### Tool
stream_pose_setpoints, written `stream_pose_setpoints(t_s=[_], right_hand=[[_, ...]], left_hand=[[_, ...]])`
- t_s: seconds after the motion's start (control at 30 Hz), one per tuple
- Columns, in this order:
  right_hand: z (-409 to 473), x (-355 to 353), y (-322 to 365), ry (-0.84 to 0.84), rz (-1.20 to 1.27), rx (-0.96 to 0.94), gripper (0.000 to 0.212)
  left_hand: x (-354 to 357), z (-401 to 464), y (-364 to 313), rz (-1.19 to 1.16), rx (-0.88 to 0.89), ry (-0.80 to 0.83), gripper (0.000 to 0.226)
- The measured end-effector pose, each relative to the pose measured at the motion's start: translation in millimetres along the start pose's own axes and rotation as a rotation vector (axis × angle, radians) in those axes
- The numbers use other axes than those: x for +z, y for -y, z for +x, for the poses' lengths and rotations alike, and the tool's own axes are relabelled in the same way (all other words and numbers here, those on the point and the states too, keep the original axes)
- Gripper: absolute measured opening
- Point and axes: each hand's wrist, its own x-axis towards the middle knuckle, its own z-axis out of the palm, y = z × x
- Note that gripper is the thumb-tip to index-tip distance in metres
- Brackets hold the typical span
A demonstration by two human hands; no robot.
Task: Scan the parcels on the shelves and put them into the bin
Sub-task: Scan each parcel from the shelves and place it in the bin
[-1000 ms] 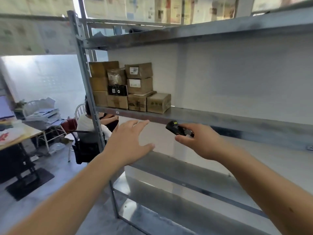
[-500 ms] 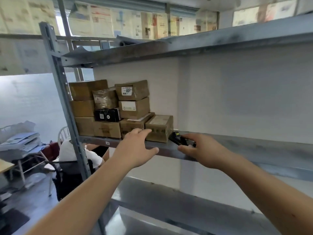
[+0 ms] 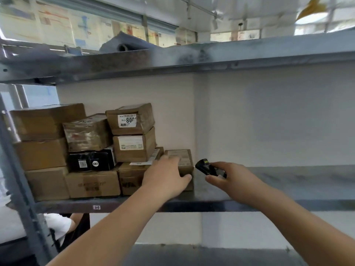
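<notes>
Parcels sit stacked at the left end of the middle shelf [image 3: 288, 205], hard against the grey upright post [image 3: 18, 181]. Farthest left, three plain brown cartons [image 3: 41, 150] stand one upon another. Beside them a tape-wrapped box [image 3: 87, 132] tilts atop a black box [image 3: 92, 162] with small white labels, which rests on a wide brown carton [image 3: 94, 184]. Next comes a taller pile: the labelled box [image 3: 130, 119] marked "800" in bold print on top, another carton [image 3: 134, 145] with a pale label under it, and a low box [image 3: 131, 178] at the bottom. The last parcel, a small brown box [image 3: 185, 160], stands at the right edge of the group on the shelf floor.

The left hand [image 3: 166, 178] lies over that small box, fingers spread across its top and the thumb pressed on its front right corner; it touches but has not closed around it. Just to the right, apart from the box, the right hand [image 3: 227, 180] is clamped round a black scanner [image 3: 206, 167], whose nose points toward the box.

Right of the scanner the shelf runs bare to the frame's edge, with a white wall behind. The upper shelf [image 3: 211, 58] hangs well above the stacks.
</notes>
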Motion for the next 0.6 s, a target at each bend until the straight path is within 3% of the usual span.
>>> stream_pose_setpoints(t_s=[0.13,0.3,0.37,0.6], right_hand=[[4,2,4,-0.066,0.003,0.022,0.047],[1,-12,-6,-0.131,0.061,0.058,0.047],[-1,-18,-11,-0.125,0.051,0.071,0.048],[-9,-28,-22,-0.110,0.056,0.117,0.048]], left_hand=[[3,6,0,-0.111,0.029,-0.001,0.071],[10,21,-2,-0.513,0.024,-0.035,0.043],[17,30,-7,-0.675,-0.059,-0.037,0.040],[38,60,-21,-1.370,-0.481,0.068,0.095]])
